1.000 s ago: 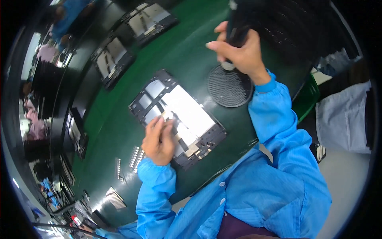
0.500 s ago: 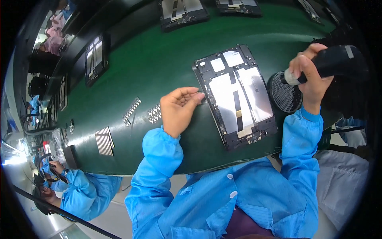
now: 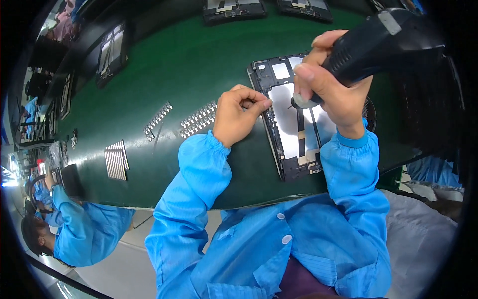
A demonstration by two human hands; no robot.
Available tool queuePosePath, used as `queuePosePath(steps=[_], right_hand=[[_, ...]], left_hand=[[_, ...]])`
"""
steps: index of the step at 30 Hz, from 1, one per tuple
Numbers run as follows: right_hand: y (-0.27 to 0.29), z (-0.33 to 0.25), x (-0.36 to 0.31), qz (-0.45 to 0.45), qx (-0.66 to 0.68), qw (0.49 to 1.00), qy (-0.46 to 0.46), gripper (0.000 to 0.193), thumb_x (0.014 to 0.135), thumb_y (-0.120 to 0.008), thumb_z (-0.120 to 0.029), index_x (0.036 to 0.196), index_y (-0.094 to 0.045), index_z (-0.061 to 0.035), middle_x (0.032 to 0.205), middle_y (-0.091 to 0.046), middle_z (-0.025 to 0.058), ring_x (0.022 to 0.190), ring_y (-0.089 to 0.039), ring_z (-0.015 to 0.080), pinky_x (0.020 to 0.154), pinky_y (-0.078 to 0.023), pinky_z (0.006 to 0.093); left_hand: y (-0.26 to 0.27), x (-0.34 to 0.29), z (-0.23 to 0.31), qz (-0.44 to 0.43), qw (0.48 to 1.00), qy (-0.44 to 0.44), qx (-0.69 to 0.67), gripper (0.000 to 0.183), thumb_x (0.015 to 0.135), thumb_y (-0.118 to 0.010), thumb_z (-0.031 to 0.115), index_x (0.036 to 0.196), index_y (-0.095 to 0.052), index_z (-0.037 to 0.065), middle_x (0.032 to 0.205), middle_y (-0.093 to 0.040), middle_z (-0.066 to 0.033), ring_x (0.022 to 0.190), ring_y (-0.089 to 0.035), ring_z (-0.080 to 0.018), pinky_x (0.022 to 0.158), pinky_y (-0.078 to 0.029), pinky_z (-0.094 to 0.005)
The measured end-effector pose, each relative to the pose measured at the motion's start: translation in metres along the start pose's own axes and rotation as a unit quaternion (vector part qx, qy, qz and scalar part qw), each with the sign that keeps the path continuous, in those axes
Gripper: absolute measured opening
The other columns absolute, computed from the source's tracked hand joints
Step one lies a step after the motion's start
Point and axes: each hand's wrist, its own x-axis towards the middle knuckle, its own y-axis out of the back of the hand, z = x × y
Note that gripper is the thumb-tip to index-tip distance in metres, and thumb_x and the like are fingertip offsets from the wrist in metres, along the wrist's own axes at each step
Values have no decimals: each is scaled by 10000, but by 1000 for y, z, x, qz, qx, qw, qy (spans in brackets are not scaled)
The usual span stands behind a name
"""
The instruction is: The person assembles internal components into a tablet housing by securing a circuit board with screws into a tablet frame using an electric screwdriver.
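Note:
My right hand [image 3: 336, 84] is wrapped round a black electric screwdriver [image 3: 378, 45]. Its pale nose and thin bit tilt down over the opened tablet [image 3: 289, 142], a black frame with shiny silver plates. My right hand and sleeve hide the tablet's right part. At the tablet's left edge, my left hand [image 3: 239, 113] pinches thumb and forefinger together; whatever is between the fingertips is too small to make out. Beside my left hand lie strips of small metal-and-black parts [image 3: 199, 119]. The round dish of screws [image 3: 371, 117] is mostly covered by my right hand and wrist.
Another strip of small parts [image 3: 158, 120] and a ribbed stack of strips [image 3: 116, 160] lie on the green table [image 3: 174, 65] to the left. More opened tablets [image 3: 112, 52] stand along the far side. A co-worker in a blue sleeve [image 3: 74, 219] sits at the left.
My right hand has brought the screwdriver leftward from the screw dish to above the tablet. My left hand has shifted slightly up and right along the tablet's left edge. The view has shifted a little.

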Motion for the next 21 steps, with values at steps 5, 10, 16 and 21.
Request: queuePosePath(steps=[5,10,16,21], right_hand=[[-14,4,2,3,12,998,-55,305,702,-772,-60,933,-585,9,621,-610,41,552,-598,95,516,-459,198],[-17,17,5,-58,-43,997,-19,345,756,-695,24,1034,-492,21,643,-579,59,517,-559,103,468,-452,224],[-18,20,4,-57,-47,997,-32,339,755,-701,14,1028,-500,20,630,-582,58,513,-560,102,465,-453,224],[-17,24,3,-67,-54,996,-16,333,750,-706,12,1019,-509,25,636,-590,61,517,-565,101,473,-456,221]], left_hand=[[-3,5,-2,1,1000,12,-7,120,708,-738,64,791,-680,0,764,-586,-56,626,-521,-101,566,-448,-250],[-4,6,6,-11,997,76,-13,119,706,-733,63,797,-685,3,762,-586,-56,621,-523,-98,566,-442,-245],[-3,9,12,-25,990,124,-59,145,735,-712,54,788,-616,-40,702,-601,-62,542,-559,-90,451,-451,-219],[-1,14,21,-61,983,164,-53,139,756,-696,60,786,-594,-30,677,-615,-69,542,-592,-101,427,-475,-217]])
